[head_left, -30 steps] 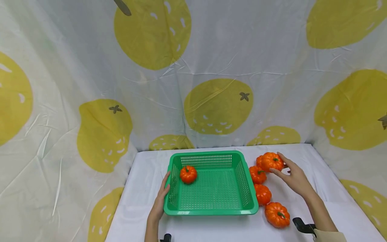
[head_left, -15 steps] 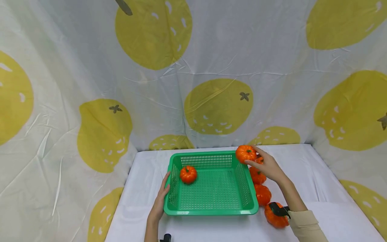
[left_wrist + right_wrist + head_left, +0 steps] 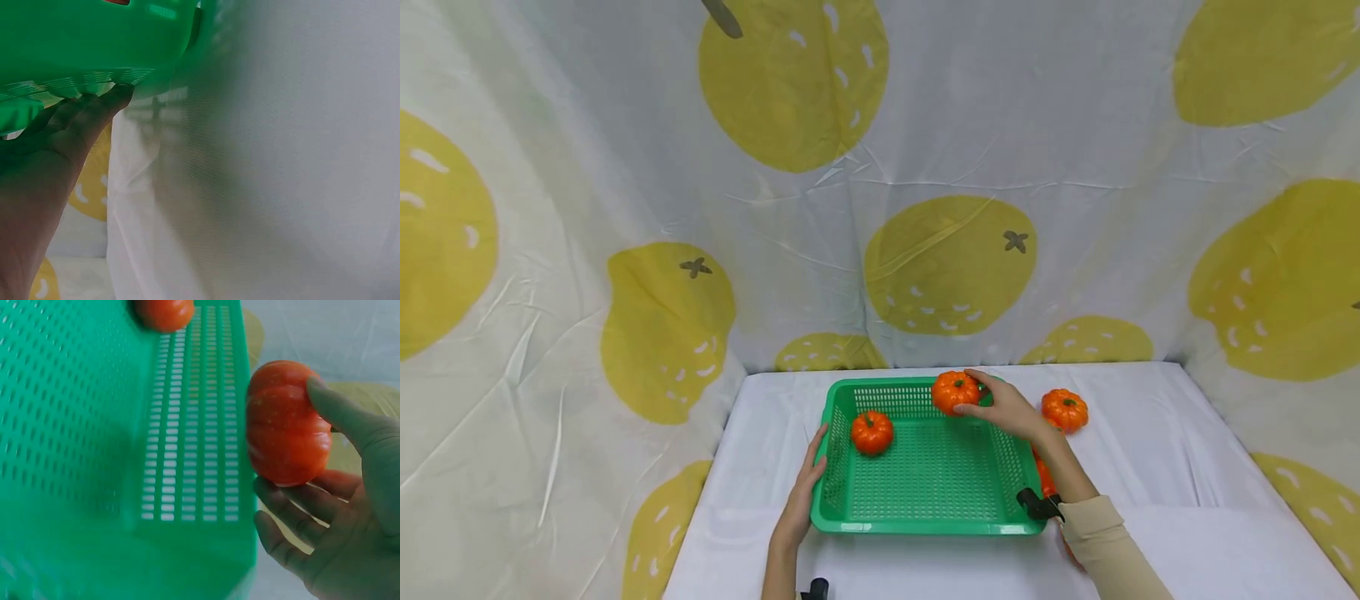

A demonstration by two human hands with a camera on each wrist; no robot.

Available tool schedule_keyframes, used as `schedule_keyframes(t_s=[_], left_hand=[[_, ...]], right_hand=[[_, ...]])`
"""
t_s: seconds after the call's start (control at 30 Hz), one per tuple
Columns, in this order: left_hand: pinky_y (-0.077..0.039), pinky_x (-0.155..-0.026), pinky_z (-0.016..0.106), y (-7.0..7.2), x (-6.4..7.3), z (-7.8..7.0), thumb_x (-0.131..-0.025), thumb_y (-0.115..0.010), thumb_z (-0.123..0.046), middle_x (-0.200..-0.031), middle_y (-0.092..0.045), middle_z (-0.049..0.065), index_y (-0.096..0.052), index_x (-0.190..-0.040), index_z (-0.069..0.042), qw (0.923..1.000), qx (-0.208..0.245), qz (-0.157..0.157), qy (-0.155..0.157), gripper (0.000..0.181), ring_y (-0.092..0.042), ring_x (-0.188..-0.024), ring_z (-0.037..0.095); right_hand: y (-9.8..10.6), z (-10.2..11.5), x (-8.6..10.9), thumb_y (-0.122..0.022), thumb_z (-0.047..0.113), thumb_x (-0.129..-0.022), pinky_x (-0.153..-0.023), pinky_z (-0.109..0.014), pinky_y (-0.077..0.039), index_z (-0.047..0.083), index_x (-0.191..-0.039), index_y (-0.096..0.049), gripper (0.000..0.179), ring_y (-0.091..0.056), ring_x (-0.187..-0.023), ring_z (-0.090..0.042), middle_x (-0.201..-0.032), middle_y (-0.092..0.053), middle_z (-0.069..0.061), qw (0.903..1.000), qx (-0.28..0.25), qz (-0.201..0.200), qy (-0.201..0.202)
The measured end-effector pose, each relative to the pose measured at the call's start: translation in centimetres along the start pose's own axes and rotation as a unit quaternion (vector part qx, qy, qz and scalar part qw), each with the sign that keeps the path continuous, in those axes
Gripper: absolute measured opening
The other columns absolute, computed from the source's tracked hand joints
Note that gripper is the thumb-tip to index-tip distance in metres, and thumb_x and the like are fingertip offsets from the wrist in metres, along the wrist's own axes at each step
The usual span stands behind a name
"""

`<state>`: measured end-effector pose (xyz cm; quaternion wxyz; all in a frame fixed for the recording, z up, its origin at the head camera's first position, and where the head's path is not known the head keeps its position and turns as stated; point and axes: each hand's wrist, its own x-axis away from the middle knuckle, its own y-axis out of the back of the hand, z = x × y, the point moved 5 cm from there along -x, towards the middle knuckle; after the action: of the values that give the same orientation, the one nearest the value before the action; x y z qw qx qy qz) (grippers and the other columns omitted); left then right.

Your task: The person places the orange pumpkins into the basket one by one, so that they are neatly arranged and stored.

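Your right fingers (image 3: 340, 409), half-curled, hold a pumpkin (image 3: 952, 393) by the far wall of the basket (image 3: 925, 527); your left fingers (image 3: 813, 454), fairly straight, touch its left wall. Other pumpkins (image 3: 1064, 411) sit on the white surface (image 3: 910, 571), before a lemon-print curtain (image 3: 805, 267).

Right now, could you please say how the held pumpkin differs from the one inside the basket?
The right hand grips the held pumpkin; the inside pumpkin is untouched. The held pumpkin is near the far rim of the basket; the inside pumpkin rests toward the left end. Both are orange and ribbed.
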<state>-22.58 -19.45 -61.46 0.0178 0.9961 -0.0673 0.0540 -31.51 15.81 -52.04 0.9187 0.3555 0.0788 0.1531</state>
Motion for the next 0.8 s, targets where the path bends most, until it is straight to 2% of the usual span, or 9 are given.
schedule_keyframes(t_s=[0.07, 0.23, 0.37, 0.5, 0.8], left_hand=[[0.002, -0.115, 0.068, 0.0, 0.0, -0.1, -0.102, -0.031, -0.046, -0.163, -0.007, -0.008, -0.022, -0.147, -0.05, 1.0, 0.001, 0.0, 0.001, 0.046, 0.002, -0.152, 0.03], [0.002, -0.115, 0.067, -0.1, -0.2, -0.1, -0.102, -0.031, -0.047, -0.163, -0.008, -0.011, -0.023, -0.146, -0.052, 1.0, 0.0, 0.0, -0.001, 0.045, 0.002, -0.152, 0.028], [0.003, -0.115, 0.068, -0.3, -0.2, 0.2, -0.102, -0.03, -0.048, -0.163, -0.006, -0.011, -0.021, -0.147, -0.052, 1.0, 0.006, 0.007, 0.002, 0.046, 0.003, -0.152, 0.029], [0.004, -0.114, 0.069, -0.3, 0.0, 0.5, -0.102, -0.029, -0.05, -0.163, -0.004, -0.01, -0.019, -0.147, -0.052, 0.9999, 0.006, 0.014, 0.007, 0.047, 0.004, -0.152, 0.03], [0.003, -0.115, 0.068, -0.1, -0.1, 0.3, -0.102, -0.029, -0.049, -0.163, -0.004, -0.01, -0.02, -0.147, -0.052, 0.9999, 0.002, 0.008, 0.006, 0.046, 0.004, -0.152, 0.03]], right_hand=[[-0.6, 0.5, -0.4, -0.07, 0.046, -0.084, -0.076, -0.036, -0.049, 0.012, -0.147, -0.039, 0.078, -0.058, -0.101, -0.026, -0.124, -0.06, -0.014, 0.9999, -0.005, 0.008, 0.006], [-2.1, 1.1, -1.3, -0.071, 0.044, -0.084, -0.07, -0.03, -0.047, 0.009, -0.146, -0.041, 0.077, -0.058, -0.097, -0.022, -0.118, -0.063, -0.012, 0.9995, 0.003, 0.025, 0.021], [-3.8, 1.1, -1.8, -0.072, 0.043, -0.084, -0.081, -0.037, -0.051, 0.006, -0.145, -0.043, 0.077, -0.059, -0.105, -0.026, -0.132, -0.058, -0.016, 0.9981, 0.003, 0.053, 0.033], [-5.4, 1.0, -2.0, -0.075, 0.039, -0.082, -0.098, -0.048, -0.048, 0.006, -0.145, -0.043, 0.079, -0.054, -0.122, -0.032, -0.142, -0.051, -0.018, 0.9958, -0.009, 0.084, 0.035], [-7.9, 0.2, -2.9, -0.076, 0.031, -0.082, -0.1, -0.05, -0.046, 0.004, -0.144, -0.044, 0.074, -0.052, -0.127, -0.035, -0.142, -0.052, -0.018, 0.9892, -0.008, 0.144, 0.025]])
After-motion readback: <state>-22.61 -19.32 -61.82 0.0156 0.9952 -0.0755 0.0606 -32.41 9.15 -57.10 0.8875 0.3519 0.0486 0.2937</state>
